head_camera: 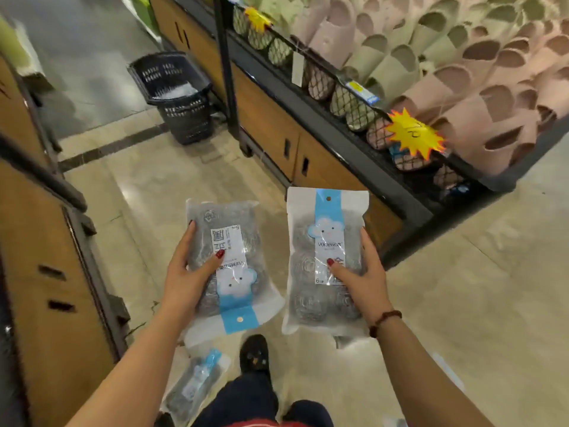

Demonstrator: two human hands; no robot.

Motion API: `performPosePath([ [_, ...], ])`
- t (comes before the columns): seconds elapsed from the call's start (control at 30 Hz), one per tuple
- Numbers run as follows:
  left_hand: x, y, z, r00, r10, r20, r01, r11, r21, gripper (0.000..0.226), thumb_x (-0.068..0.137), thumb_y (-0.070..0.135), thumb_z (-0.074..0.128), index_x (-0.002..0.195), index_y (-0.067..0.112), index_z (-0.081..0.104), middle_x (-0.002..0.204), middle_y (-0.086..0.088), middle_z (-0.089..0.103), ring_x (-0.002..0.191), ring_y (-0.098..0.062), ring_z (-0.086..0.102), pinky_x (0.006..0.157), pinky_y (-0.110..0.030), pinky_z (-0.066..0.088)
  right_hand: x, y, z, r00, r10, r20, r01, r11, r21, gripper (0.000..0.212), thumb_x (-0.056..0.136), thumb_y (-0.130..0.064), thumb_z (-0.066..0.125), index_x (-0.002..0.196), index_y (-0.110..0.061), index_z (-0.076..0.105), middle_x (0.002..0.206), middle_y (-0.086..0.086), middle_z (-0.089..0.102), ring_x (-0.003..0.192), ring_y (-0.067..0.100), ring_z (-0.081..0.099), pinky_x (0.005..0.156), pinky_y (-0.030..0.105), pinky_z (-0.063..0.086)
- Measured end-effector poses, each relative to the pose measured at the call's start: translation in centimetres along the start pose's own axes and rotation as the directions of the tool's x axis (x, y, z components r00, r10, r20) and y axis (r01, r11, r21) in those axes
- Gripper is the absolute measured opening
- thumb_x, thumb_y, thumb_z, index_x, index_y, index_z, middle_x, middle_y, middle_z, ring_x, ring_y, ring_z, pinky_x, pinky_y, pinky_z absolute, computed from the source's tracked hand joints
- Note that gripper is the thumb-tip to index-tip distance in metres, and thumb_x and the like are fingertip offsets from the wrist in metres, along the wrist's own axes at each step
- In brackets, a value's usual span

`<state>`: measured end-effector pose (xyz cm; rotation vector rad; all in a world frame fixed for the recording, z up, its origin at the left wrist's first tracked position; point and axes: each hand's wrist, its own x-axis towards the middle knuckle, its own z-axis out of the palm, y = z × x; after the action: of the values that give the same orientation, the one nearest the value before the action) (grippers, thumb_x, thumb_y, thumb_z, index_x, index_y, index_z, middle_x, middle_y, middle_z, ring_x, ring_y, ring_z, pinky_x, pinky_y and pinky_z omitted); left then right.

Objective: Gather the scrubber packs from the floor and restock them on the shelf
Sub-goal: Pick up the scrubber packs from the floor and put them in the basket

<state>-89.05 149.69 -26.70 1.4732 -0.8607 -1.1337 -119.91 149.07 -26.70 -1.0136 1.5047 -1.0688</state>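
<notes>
Collection step in hand: two scrubber packs are held up off the floor [462, 272], one per hand, at the centre of the view.

The left pack [229, 217] is gripped by the left hand [191, 272] along its 9 o'clock edge. The thumb is laid across the label and the fingers are curled round behind. This pack is inverted (hang-hole end toward 6 o'clock). The right pack [320, 238] is gripped likewise by the right hand [365, 277] along its 3 o'clock edge, thumb on the front face, hang hole toward 12 o'clock. The two packs are held side by side and apart.

A third pack [197, 383] is seen lying on the floor at 7 o'clock, beside a dark shoe [255, 354]. Gathering is therefore judged incomplete. A pale shape under the right pack's lower edge cannot be identified.

A shelf [397, 192] stocked with slippers [480, 118] is noted from 12 to 3 o'clock, and a dark basket [187, 118] at 11 o'clock. No scrubber display is visible, so the restocking position cannot be confirmed.

Next move, as judged: either the two packs are stacked in one hand so the third can be picked up, or both are carried to the shelf first. The inverted pack is expected to need turning before it is hung or faced.
</notes>
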Motion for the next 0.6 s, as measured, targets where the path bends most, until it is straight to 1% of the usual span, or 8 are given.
performPosePath([
  [0.1,4.6,1.6,-3.8,0.996,0.034,-0.086,-0.036,0.999,-0.026,0.072,0.078,0.021,0.079,0.130,0.059,0.047,0.148,0.018,0.043,0.134,-0.010,0.046,0.109,-0.046,0.042,5.1,-2.8,6.4,0.996,-0.016,0.087,0.016,1.000,-0.007,0.096,0.063,-0.040,0.086,0.144,-0.046,0.033,0.145,-0.012,0.047,0.130,0.014,0.049,0.098,0.050,0.051],
  [0.17,7.3,2.8,-6.0,0.990,0.050,-0.135,-0.055,0.998,-0.032,0.072,0.080,0.021,0.078,0.133,0.056,0.046,0.147,0.021,0.042,0.135,-0.008,0.043,0.110,-0.045,0.040,8.0,-4.5,10.4,0.989,-0.047,0.143,0.049,0.999,-0.014,0.096,0.062,-0.042,0.085,0.143,-0.047,0.033,0.146,-0.012,0.046,0.131,0.013,0.048,0.100,0.049,0.049],
  [0.23,9.6,3.5,-8.3,0.980,0.050,-0.195,-0.055,0.998,-0.023,0.074,0.079,0.024,0.079,0.135,0.055,0.044,0.144,0.025,0.041,0.136,-0.004,0.040,0.112,-0.044,0.038,10.3,-6.2,14.0,0.983,-0.062,0.176,0.069,0.997,-0.036,0.095,0.064,-0.041,0.085,0.143,-0.045,0.033,0.147,-0.011,0.045,0.132,0.013,0.047,0.102,0.048,0.048],
  [0.27,10.6,3.9,-9.4,0.975,0.044,-0.216,-0.054,0.998,-0.039,0.074,0.076,0.029,0.080,0.134,0.058,0.044,0.144,0.025,0.041,0.136,-0.006,0.040,0.112,-0.045,0.038,11.5,-6.8,15.7,0.979,-0.070,0.190,0.080,0.996,-0.046,0.094,0.066,-0.038,0.085,0.144,-0.043,0.033,0.148,-0.011,0.044,0.132,0.013,0.047,0.102,0.048,0.048],
  [0.37,13.8,4.8,-12.4,0.963,0.034,-0.266,-0.062,0.993,-0.099,0.072,0.071,0.034,0.080,0.127,0.064,0.046,0.148,0.020,0.040,0.136,-0.011,0.042,0.110,-0.047,0.040,15.0,-8.8,20.3,0.968,-0.087,0.237,0.105,0.992,-0.064,0.091,0.072,-0.028,0.084,0.146,-0.040,0.032,0.149,-0.011,0.042,0.133,0.012,0.045,0.104,0.048,0.047],
  [0.47,17.4,5.7,-14.7,0.947,0.028,-0.319,-0.063,0.993,-0.099,0.072,0.073,0.030,0.079,0.131,0.058,0.045,0.149,0.019,0.040,0.136,-0.009,0.041,0.111,-0.045,0.039,18.7,-10.5,24.3,0.959,-0.075,0.274,0.101,0.992,-0.080,0.097,0.063,-0.041,0.085,0.145,-0.042,0.032,0.148,-0.012,0.044,0.133,0.013,0.046,0.102,0.048,0.047],
  [0.53,20.4,6.0,-16.5,0.942,0.013,-0.336,-0.054,0.992,-0.112,0.075,0.067,0.040,0.082,0.130,0.059,0.046,0.148,0.015,0.043,0.134,-0.013,0.045,0.109,-0.047,0.041,21.6,-11.4,27.3,0.950,-0.083,0.300,0.112,0.991,-0.080,0.097,0.064,-0.042,0.085,0.145,-0.041,0.033,0.147,-0.012,0.045,0.131,0.013,0.048,0.101,0.048,0.048],
  [0.6,23.7,6.5,-18.2,0.936,0.004,-0.352,-0.045,0.993,-0.107,0.080,0.059,0.052,0.084,0.129,0.062,0.046,0.148,0.013,0.045,0.134,-0.017,0.046,0.108,-0.050,0.041,24.8,-12.2,30.4,0.944,-0.099,0.314,0.127,0.989,-0.070,0.092,0.071,-0.029,0.085,0.147,-0.036,0.033,0.147,-0.011,0.045,0.130,0.012,0.049,0.102,0.047,0.048],
])
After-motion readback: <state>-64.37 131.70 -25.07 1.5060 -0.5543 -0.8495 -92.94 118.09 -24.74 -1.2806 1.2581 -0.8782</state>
